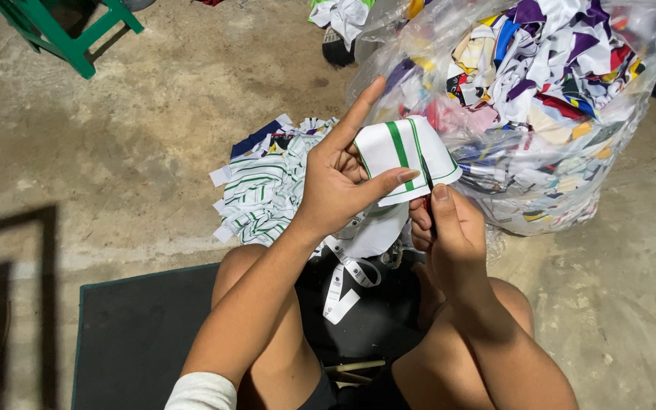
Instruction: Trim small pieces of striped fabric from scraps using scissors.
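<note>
My left hand holds up a white fabric piece with green stripes, thumb on its front and index finger pointing up along its left edge. My right hand sits just below that piece, thumb raised to its lower edge and fingers curled around something small and dark that I cannot make out. A white ribbon strip hangs down from under the hands over my lap.
A pile of white and green striped fabric pieces lies on the concrete floor ahead of my knees. A big clear plastic bag of mixed coloured scraps stands at the right. A green stool is at top left. I sit on a dark mat.
</note>
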